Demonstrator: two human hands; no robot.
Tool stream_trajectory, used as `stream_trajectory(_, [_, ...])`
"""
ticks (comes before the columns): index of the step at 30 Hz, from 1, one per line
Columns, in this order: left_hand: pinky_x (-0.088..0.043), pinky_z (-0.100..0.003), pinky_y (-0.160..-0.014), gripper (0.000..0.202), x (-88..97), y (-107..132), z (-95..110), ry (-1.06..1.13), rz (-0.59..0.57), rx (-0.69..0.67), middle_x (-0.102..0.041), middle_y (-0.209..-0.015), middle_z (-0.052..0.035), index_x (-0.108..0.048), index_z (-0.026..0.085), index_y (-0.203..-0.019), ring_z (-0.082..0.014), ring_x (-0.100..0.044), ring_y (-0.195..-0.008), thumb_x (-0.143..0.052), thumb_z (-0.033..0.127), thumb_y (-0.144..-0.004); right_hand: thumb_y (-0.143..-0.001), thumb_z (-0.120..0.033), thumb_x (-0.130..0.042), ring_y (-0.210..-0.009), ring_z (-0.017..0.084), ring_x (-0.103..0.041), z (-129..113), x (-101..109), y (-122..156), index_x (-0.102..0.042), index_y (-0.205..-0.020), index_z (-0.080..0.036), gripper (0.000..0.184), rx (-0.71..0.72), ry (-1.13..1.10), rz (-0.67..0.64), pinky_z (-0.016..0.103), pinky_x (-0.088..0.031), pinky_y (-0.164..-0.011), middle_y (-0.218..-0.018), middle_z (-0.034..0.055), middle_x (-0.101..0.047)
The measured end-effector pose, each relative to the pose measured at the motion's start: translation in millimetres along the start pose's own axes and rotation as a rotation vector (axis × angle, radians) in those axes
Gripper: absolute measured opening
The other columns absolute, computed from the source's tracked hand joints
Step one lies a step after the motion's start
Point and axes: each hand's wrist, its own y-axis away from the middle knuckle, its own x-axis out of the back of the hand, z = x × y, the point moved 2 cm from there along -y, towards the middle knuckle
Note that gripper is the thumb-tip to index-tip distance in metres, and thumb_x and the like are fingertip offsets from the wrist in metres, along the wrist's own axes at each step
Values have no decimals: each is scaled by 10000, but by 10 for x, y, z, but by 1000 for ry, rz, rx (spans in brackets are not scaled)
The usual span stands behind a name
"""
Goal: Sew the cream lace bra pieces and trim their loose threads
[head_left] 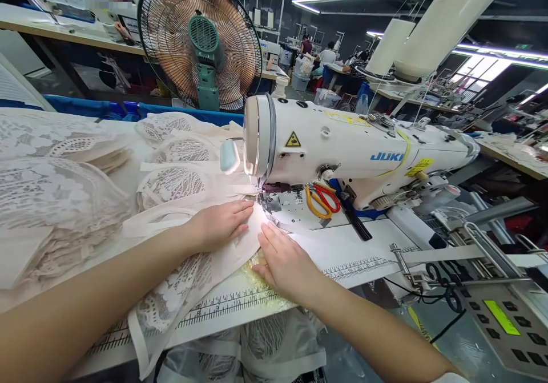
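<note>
A cream lace bra piece (240, 253) lies across the bed of a white sewing machine (308, 137), its edge running up to the needle area. My left hand (222, 221) rests flat on the fabric, fingers stretched toward the presser foot (262, 199). On the right edge of the same piece, my right hand (286, 260) lies with fingers extended, just in front of the foot. A lace cup (180, 289) and a strap hang over the table's front edge below my left forearm. The needle tip is too small to make out.
Stacked lace pieces (55, 189) cover the left side. Scissors with orange and red handles (322, 200) lie beneath the machine arm. A large fan (203, 40) stands behind. At the right are a tape feeder (454, 254) and control box (500, 320). Finished-looking lace pieces (269, 346) hang below the table.
</note>
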Motion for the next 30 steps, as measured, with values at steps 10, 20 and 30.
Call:
stream_trajectory(10, [-362,-378,-1061,479,64,-89,7,-24,6,10,-280,-1488,-154,-420,116,-1352,-258,-335,-1337,-309,305,-926,-860,-390,-541,-1301,290,-405,12,-2,59,-509,-1262,-21,547,18,-7,28,433,-395,-1052,-1374,222,-447])
stream_trajectory(20, [-368,-389,-1050,489,34,-133,-51,-34,36,-53,-413,-1413,-161,-465,99,-1314,-262,-398,-1286,-287,314,-913,-857,-410,-545,-1313,286,-386,34,-7,70,-493,-1277,-36,566,6,-27,21,441,-383,-1064,-1389,220,-428])
stream_trajectory(30, [-392,-402,-1026,498,26,-128,-83,-31,79,-74,-459,-1373,-164,-498,103,-1289,-274,-432,-1249,-267,331,-912,-841,-417,-558,-1303,281,-401,40,9,88,-495,-1278,-30,587,5,-36,4,419,-390,-1062,-1387,206,-440])
